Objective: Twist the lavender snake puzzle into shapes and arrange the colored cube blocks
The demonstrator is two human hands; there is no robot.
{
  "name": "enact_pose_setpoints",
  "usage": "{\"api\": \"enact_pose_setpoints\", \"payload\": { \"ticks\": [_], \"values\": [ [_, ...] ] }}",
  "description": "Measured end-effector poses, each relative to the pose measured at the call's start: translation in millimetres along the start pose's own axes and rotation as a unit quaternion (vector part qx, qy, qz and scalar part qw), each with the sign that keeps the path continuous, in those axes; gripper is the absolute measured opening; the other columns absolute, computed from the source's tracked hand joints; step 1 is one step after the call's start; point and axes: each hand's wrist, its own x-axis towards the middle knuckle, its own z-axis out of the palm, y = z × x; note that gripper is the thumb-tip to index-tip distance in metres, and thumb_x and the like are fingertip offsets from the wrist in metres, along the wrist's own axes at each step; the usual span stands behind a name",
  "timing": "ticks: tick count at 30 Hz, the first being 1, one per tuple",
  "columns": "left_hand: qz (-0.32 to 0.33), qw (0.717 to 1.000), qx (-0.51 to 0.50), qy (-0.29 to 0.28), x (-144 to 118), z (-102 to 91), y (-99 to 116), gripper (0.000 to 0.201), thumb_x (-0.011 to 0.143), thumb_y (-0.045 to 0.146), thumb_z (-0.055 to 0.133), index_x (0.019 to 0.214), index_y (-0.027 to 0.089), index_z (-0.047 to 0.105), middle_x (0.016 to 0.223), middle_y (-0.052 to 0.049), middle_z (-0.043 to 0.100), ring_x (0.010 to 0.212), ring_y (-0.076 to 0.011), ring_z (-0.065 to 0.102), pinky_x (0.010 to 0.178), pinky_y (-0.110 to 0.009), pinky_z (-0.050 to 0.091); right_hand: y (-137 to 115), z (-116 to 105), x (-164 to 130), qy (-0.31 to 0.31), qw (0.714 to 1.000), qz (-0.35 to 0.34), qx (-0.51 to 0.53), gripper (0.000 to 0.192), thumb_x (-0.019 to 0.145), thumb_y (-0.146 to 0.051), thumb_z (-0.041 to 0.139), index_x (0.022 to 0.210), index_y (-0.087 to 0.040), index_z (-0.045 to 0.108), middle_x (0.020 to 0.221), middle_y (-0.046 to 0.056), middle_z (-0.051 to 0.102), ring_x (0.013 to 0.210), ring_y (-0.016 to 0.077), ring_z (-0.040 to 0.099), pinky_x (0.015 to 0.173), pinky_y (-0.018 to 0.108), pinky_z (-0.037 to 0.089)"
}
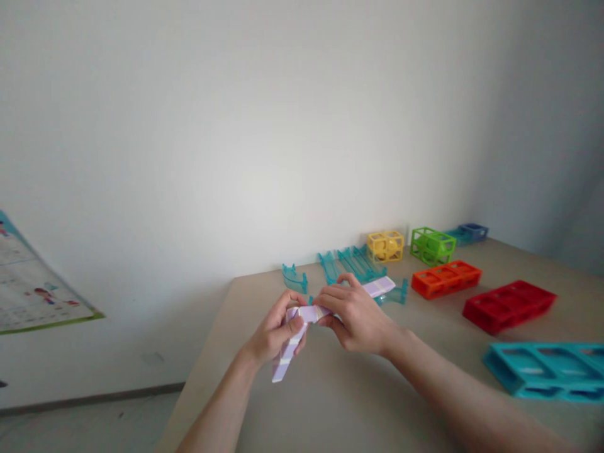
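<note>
A lavender-and-white twisty snake puzzle [380, 287] is held above the table, bent at a sharp corner. One straight arm of it points down toward me, the other up to the right. My left hand [270, 332] is closed around the piece near the bend, its thumb lying across the front. Gripping the right-hand arm of the puzzle is my right hand [353, 314], whose fingers wrap over the top and hide part of it. Both hands are close together, and the joint between them is partly covered.
Translucent teal track pieces [361, 264] and a curved one [295, 278] lie by the wall. Yellow [385, 246], green [431, 246], orange [446, 279], red [509, 306] and turquoise [550, 370] frame blocks line the table's right side. The table's left edge borders a drop to the floor.
</note>
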Motion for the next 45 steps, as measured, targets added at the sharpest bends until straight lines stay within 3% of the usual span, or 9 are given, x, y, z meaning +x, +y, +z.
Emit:
{"api": "enact_pose_setpoints", "payload": {
  "ticks": [3,5,17,23,28,30,36,41,45],
  "values": [
    [0.035,0.996,0.013,0.085,4,5.5,-1,0.031,0.088,0.047,0.055,0.101,0.023,0.040,0.057,0.007,0.053,0.040,-0.0086,0.050,0.036,-0.014,0.034,-3,6,1,0.039,0.997,0.053,-0.036,0.017,0.090,-0.020,0.054,0.104,-0.016,0.063,0.090,0.008,0.065,0.085,0.0208,0.057,0.079,0.033,0.031],
    [0.037,0.995,0.004,0.092,6,7.3,-1,0.030,0.089,0.046,0.054,0.101,0.023,0.041,0.057,0.007,0.053,0.040,-0.0087,0.051,0.036,-0.014,0.035,-5,9,1,0.052,0.996,0.053,-0.045,0.022,0.093,-0.024,0.053,0.112,-0.017,0.061,0.094,0.008,0.065,0.088,0.0211,0.056,0.078,0.033,0.032],
    [-0.088,0.970,-0.207,-0.095,1,-3.0,-9,0.020,0.093,0.038,0.045,0.104,0.021,0.044,0.074,-0.001,0.058,0.035,-0.0097,0.053,0.029,-0.016,0.035,2,-1,1,0.041,0.994,-0.070,-0.075,0.039,0.091,-0.016,0.056,0.127,-0.031,0.057,0.098,0.002,0.068,0.094,0.0197,0.056,0.105,0.052,0.013],
    [-0.092,0.964,-0.228,-0.097,0,-2.6,-2,0.023,0.092,0.039,0.047,0.104,0.019,0.049,0.073,-0.001,0.056,0.035,-0.0085,0.051,0.030,-0.016,0.034,5,0,1,0.072,0.990,-0.083,-0.093,0.036,0.095,-0.020,0.053,0.128,-0.033,0.056,0.100,0.002,0.068,0.094,0.0183,0.057,0.106,0.054,0.014],
    [-0.157,0.944,-0.237,-0.168,-3,-4.6,3,0.034,0.090,0.045,0.047,0.107,0.016,0.052,0.068,0.001,0.050,0.034,-0.0074,0.047,0.030,-0.017,0.033,6,-2,1,0.058,0.989,-0.113,-0.078,0.037,0.095,-0.015,0.051,0.124,-0.037,0.058,0.103,0.001,0.067,0.098,0.0185,0.056,0.108,0.057,0.009],
    [-0.143,0.951,-0.232,-0.149,-3,-5.1,2,0.033,0.090,0.044,0.048,0.106,0.016,0.051,0.069,0.000,0.052,0.034,-0.0075,0.048,0.030,-0.017,0.033,6,-2,0,0.076,0.987,-0.111,-0.083,0.038,0.094,-0.014,0.050,0.123,-0.038,0.059,0.108,0.002,0.065,0.103,0.0199,0.055,0.108,0.057,0.012],
    [-0.001,0.990,-0.140,0.026,6,5.2,1,0.022,0.088,0.036,0.055,0.098,0.019,0.048,0.076,0.000,0.056,0.043,-0.0091,0.054,0.036,-0.018,0.038,-4,10,-2,0.275,0.955,0.113,-0.004,0.050,0.088,-0.029,0.061,0.134,-0.019,0.045,0.119,0.015,0.055,0.109,0.0283,0.052,0.095,0.047,0.041],
    [-0.007,0.999,-0.024,0.036,9,18.5,3,0.033,0.079,0.027,0.069,0.104,0.018,0.049,0.086,-0.001,0.058,0.059,-0.0101,0.059,0.051,-0.020,0.044,-8,29,2,0.169,0.904,0.270,0.285,0.035,0.086,-0.043,0.061,0.106,-0.016,0.059,0.078,0.003,0.064,0.061,0.0161,0.057,0.059,0.030,0.048],
    [-0.039,0.998,-0.005,0.045,10,24.1,-3,0.034,0.077,0.029,0.070,0.103,0.016,0.052,0.080,-0.001,0.058,0.054,-0.0096,0.057,0.048,-0.020,0.042,-1,37,6,0.158,0.830,0.292,0.448,0.028,0.081,-0.041,0.067,0.087,-0.014,0.060,0.068,0.000,0.060,0.057,0.0140,0.055,0.051,0.025,0.045]
  ]
}}
